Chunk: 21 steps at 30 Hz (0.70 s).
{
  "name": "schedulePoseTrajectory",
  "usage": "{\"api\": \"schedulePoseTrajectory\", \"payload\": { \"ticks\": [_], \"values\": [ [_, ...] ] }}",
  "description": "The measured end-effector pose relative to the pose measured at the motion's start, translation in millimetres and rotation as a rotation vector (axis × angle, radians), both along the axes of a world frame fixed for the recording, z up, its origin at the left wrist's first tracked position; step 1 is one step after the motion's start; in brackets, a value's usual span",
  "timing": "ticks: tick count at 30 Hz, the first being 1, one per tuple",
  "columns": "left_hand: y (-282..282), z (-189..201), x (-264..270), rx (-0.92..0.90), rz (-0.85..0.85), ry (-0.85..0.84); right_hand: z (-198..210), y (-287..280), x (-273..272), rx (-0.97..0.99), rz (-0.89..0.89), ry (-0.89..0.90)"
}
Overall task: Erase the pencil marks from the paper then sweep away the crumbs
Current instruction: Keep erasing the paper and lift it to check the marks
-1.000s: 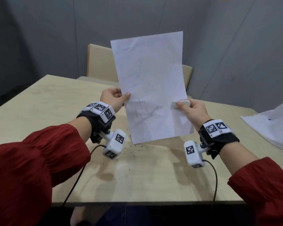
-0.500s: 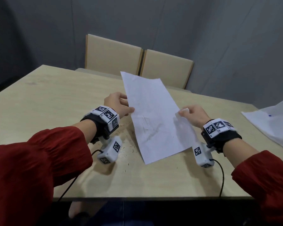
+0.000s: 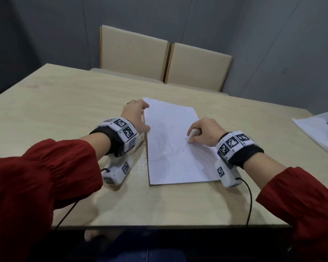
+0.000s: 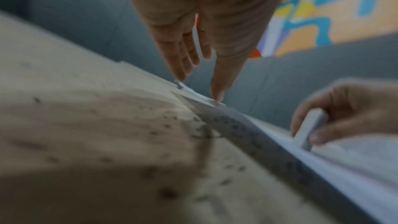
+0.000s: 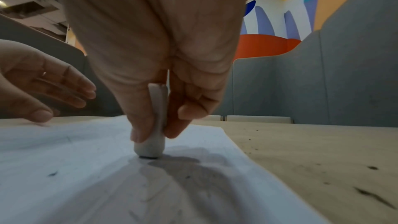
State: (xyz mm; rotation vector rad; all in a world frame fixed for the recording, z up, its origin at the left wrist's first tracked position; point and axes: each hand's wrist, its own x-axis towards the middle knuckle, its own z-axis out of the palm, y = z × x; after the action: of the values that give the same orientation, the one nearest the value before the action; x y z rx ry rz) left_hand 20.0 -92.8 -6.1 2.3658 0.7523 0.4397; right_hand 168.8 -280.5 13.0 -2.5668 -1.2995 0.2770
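Note:
A white sheet of paper (image 3: 176,146) lies flat on the wooden table (image 3: 64,110), with faint pencil marks (image 3: 164,144) near its middle. My right hand (image 3: 203,132) pinches a white eraser (image 5: 156,125) upright between thumb and fingers, its tip standing on the paper (image 5: 86,168). My left hand (image 3: 136,114) has straight fingers at the sheet's left edge, the thumb tip (image 4: 217,94) pressing on the paper edge (image 4: 247,125). Dark eraser crumbs (image 4: 163,130) lie on the table left of the sheet, and more crumbs (image 5: 366,193) lie to its right.
Two beige chairs (image 3: 165,57) stand at the table's far side against grey partition walls. Another white sheet (image 3: 322,133) lies at the table's right edge. Cables run from both wrist cameras over the near table edge (image 3: 159,225).
The paper, held upright in the air a second ago, has come down flat onto the table. The left hand now presses its left edge and the eraser stands on the sheet.

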Motion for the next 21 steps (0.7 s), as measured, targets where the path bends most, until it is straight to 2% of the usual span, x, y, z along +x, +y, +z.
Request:
{"api": "schedulePoseTrajectory", "payload": {
  "ticks": [2,6,12,17,21],
  "values": [
    [-3,-3,1,0.133,-0.130,0.096,-1,2,0,-0.027,-0.002,-0.013],
    [-13,-3,8,0.240,-0.321,0.283,-5,6,-5,-0.087,0.020,-0.010],
    [-13,-2,16,0.320,-0.396,0.605,-5,10,-6,-0.140,0.003,-0.048],
    [-11,-3,18,0.358,-0.429,0.763,1,20,-7,-0.028,0.045,-0.035],
    [-12,-4,20,0.405,-0.455,0.808,6,40,-12,0.034,0.111,-0.054]
  ]
}}
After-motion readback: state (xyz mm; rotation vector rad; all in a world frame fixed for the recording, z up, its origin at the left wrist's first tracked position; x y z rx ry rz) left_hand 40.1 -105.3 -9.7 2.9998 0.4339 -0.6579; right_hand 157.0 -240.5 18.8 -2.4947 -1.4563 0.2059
